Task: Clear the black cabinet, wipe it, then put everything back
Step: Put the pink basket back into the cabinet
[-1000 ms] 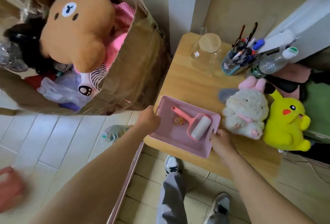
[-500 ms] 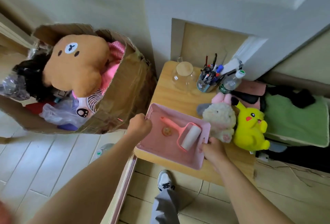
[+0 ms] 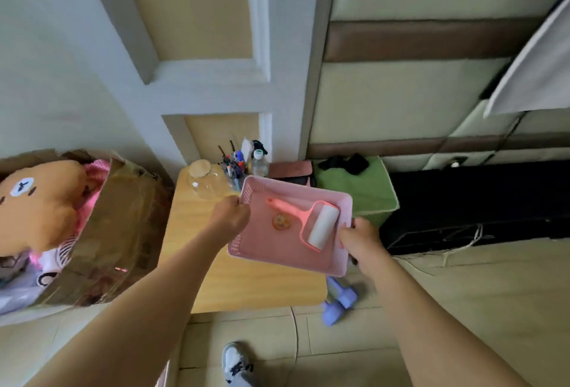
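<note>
I hold a pink plastic tray (image 3: 265,254) in the air over the right part of a small wooden table (image 3: 197,232). My left hand (image 3: 232,217) grips its left rim and my right hand (image 3: 359,240) grips its right rim. Inside the tray lie a pink lint roller (image 3: 317,226) with a white roll and a small orange item (image 3: 280,222). The black cabinet (image 3: 475,204) runs low along the wall to the right. The tray hides the plush toys on the table.
At the table's back stand a glass jar (image 3: 205,178) with a cork lid, a cup of pens (image 3: 232,167) and a clear bottle (image 3: 259,164). A cardboard box (image 3: 123,232) with a brown plush bear (image 3: 40,201) stands left. A green box (image 3: 354,189) sits between table and cabinet. Purple dumbbells (image 3: 339,300) lie on the floor.
Both hands have lifted the pink tray off the table and carried it up and to the right. My view has tilted up, bringing the black cabinet into sight.
</note>
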The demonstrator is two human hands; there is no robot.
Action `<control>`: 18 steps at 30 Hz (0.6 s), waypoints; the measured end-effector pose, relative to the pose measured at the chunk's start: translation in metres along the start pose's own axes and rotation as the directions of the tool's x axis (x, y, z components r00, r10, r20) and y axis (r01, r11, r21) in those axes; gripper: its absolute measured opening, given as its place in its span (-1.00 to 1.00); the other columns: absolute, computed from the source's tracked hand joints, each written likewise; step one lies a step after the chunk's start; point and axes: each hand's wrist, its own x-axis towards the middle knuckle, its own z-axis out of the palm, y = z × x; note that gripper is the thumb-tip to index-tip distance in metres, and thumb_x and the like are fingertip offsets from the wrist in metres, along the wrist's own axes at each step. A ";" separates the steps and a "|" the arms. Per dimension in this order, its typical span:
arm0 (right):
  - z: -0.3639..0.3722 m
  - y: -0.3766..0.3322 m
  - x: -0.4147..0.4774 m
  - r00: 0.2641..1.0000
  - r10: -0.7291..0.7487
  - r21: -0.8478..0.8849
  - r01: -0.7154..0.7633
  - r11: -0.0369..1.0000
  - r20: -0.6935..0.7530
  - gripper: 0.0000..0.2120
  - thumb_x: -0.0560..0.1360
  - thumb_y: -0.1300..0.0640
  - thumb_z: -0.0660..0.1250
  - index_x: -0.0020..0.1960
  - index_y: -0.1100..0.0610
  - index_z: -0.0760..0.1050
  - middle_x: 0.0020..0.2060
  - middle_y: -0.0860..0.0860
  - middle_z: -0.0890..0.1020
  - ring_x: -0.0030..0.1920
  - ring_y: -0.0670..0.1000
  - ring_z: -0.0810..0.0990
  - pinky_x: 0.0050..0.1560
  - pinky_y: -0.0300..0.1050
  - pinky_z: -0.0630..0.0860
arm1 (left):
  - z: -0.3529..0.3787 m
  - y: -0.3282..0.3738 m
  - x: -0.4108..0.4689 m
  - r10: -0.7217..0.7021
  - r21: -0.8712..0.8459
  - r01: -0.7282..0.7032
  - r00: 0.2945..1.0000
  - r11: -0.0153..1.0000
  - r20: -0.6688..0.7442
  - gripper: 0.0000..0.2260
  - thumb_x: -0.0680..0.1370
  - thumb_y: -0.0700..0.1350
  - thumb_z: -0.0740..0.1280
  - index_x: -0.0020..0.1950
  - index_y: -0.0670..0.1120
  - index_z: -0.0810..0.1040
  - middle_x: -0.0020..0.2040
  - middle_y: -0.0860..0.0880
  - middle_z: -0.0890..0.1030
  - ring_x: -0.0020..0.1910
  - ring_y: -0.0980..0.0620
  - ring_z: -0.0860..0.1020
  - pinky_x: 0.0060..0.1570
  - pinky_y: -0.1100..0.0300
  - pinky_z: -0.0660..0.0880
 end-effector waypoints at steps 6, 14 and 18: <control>-0.134 0.062 -0.025 0.991 -0.004 0.082 0.015 0.997 -0.135 -0.93 0.54 0.23 0.25 -0.03 0.21 0.49 -0.12 0.15 0.61 -0.18 0.07 0.57 -0.30 -0.15 0.43 | 0.080 0.099 -0.061 0.163 0.055 -0.167 0.984 0.984 0.072 -0.75 0.49 -0.12 0.14 -0.21 -0.16 0.58 -0.20 -0.13 0.62 -0.14 -0.16 0.56 -0.15 0.08 0.49; -0.286 0.149 -0.052 0.939 0.039 0.068 -0.016 0.998 -0.343 -0.83 0.58 0.17 0.23 -0.04 0.23 0.55 -0.13 0.14 0.64 -0.22 0.05 0.56 -0.37 -0.18 0.34 | 0.196 0.210 -0.141 0.307 0.079 -0.325 0.934 0.943 0.182 -0.76 0.50 -0.14 0.20 -0.13 -0.25 0.60 -0.10 -0.22 0.67 -0.06 -0.22 0.63 -0.13 0.07 0.51; -0.342 0.184 -0.060 0.907 0.090 0.113 -0.048 0.992 -0.411 -0.79 0.58 0.15 0.22 -0.07 0.23 0.57 -0.14 0.16 0.66 -0.14 0.13 0.62 -0.27 -0.13 0.44 | 0.253 0.236 -0.153 0.320 0.046 -0.351 0.894 0.935 0.315 -0.73 0.36 -0.08 0.17 -0.20 -0.21 0.59 -0.20 -0.17 0.65 -0.14 -0.21 0.65 -0.08 -0.04 0.61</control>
